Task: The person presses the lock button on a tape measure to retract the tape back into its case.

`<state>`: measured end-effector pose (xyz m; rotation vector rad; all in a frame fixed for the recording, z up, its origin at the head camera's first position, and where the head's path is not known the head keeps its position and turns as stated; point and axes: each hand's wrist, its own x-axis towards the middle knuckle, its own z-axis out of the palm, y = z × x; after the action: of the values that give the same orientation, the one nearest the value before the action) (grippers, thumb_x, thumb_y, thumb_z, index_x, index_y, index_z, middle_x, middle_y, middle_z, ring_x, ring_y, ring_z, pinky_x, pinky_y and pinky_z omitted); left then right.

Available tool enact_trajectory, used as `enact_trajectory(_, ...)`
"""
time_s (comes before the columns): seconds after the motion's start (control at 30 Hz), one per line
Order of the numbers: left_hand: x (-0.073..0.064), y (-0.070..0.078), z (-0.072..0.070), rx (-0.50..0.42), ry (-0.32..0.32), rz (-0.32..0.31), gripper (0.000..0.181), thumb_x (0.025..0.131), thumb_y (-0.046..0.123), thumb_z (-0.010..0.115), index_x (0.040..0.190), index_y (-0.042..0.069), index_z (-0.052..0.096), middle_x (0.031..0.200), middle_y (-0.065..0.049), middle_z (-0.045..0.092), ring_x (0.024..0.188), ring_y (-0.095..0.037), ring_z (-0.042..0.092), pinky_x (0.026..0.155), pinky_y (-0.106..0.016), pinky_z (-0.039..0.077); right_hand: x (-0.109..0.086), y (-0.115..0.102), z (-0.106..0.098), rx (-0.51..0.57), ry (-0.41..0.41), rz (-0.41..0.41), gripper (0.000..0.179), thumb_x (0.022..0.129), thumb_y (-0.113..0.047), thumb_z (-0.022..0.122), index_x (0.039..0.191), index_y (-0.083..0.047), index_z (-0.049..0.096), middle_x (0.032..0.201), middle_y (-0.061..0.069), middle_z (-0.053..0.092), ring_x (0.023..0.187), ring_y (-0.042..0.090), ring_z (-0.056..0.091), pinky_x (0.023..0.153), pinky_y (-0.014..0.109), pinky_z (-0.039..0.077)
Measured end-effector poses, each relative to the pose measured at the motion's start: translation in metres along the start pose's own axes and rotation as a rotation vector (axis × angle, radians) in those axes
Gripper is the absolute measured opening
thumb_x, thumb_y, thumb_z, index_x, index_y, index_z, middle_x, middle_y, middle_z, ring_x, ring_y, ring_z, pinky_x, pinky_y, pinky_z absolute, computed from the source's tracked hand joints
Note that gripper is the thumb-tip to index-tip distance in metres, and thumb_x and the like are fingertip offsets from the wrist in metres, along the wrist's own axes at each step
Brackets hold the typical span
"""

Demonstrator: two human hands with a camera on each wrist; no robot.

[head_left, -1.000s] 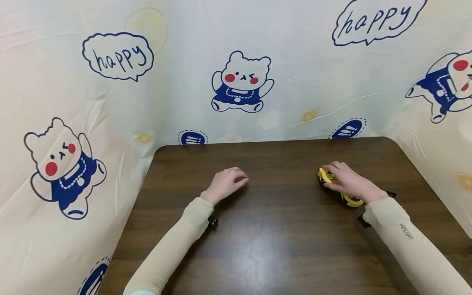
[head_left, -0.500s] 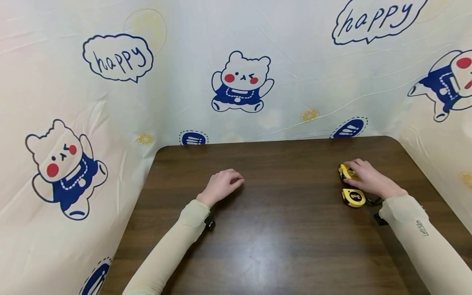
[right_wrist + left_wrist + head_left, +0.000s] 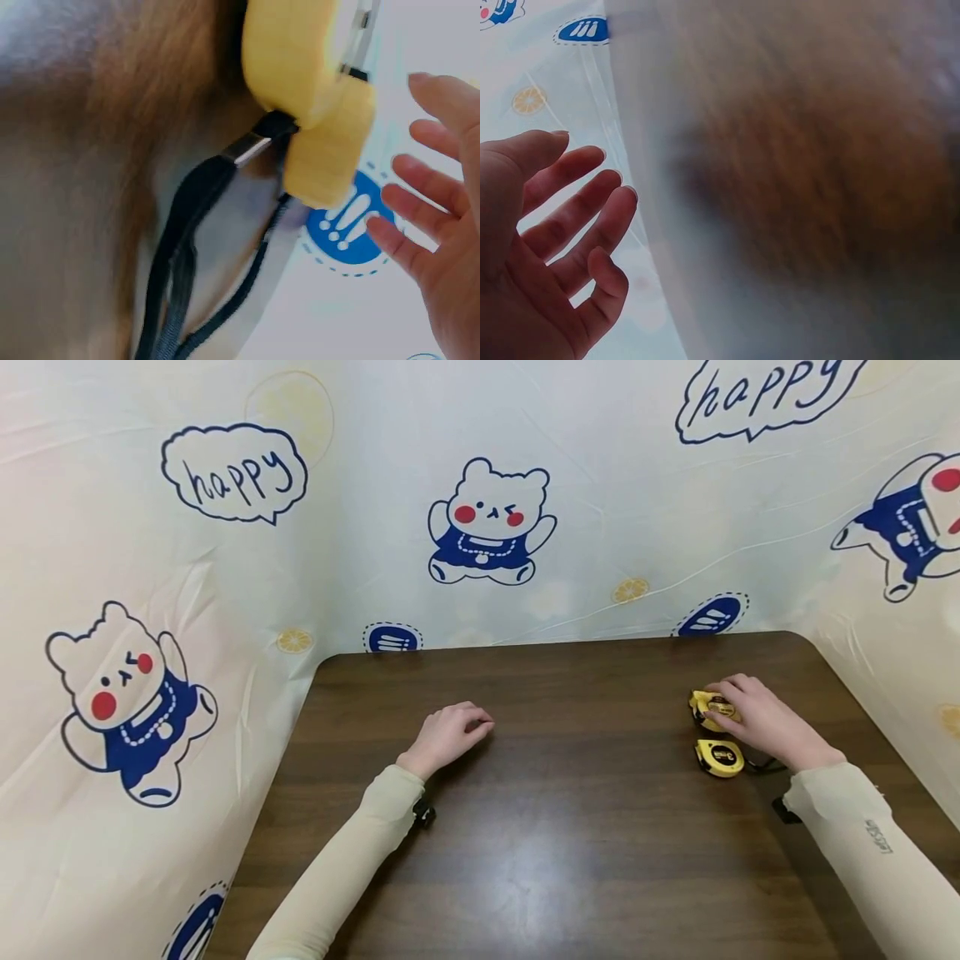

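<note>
Setting two tape measures side by side would be judged the step in hand, and it looks nearly done! Both are found on the wooden table (image 3: 570, 860), near the right edge: the far tape measure (image 3: 715, 703) is seen just beside the near tape measure (image 3: 720, 758), towards the far edge. Whether the cases touch cannot be told. Black wrist straps (image 3: 187, 217) are seen trailing below the yellow cases in the right wrist view.

Over the far one, the right hand (image 3: 776, 722) is held palm down, the forearm angled in from the near right corner. Its fingers are spread loosely, with nothing clamped between them. By that reading, a clean lift is called for, with neither strap snagged. Left of the table's middle, the left hand (image 3: 447, 737) is kept out of play, fingers loosely bent, nothing held.
</note>
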<state>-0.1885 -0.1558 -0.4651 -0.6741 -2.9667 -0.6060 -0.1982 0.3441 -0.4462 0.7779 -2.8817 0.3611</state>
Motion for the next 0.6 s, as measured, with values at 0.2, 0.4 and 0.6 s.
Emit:
enact_trajectory(0.2, -0.002, -0.001, 0.000, -0.007, -0.009, 0.003, 0.018, 0.091, 0.036, 0.059, 0.100, 0.026, 0.071, 0.095, 0.011, 0.064, 0.082, -0.009, 0.062, 0.073, -0.033, 0.051, -0.013, -0.017, -0.004, 0.004, 0.037, -0.112, 0.025, 0.078, -0.016, 0.075, 0.099, -0.006, 0.067, 0.095, 0.008, 0.058, 0.089, 0.023, 0.055, 0.075, 0.044, 0.048)
enact_trajectory(0.4, -0.003, -0.003, 0.000, 0.004, -0.005, 0.008, 0.018, 0.091, 0.037, 0.059, 0.099, 0.027, 0.071, 0.094, 0.011, 0.064, 0.082, -0.010, 0.062, 0.072, -0.034, 0.051, -0.027, -0.024, 0.007, -0.016, 0.012, -0.177, 0.033, 0.074, -0.022, 0.079, 0.099, -0.004, 0.067, 0.096, 0.007, 0.060, 0.088, 0.023, 0.059, 0.074, 0.045, 0.049)
enact_trajectory(0.6, -0.003, -0.003, 0.002, 0.002, -0.011, 0.009, 0.019, 0.091, 0.037, 0.058, 0.099, 0.026, 0.071, 0.094, 0.011, 0.064, 0.084, -0.013, 0.063, 0.073, -0.035, 0.051, -0.036, -0.026, 0.016, 0.010, -0.040, -0.118, 0.048, 0.074, -0.036, 0.078, 0.105, -0.003, 0.066, 0.103, 0.009, 0.060, 0.094, 0.026, 0.059, 0.079, 0.047, 0.048)
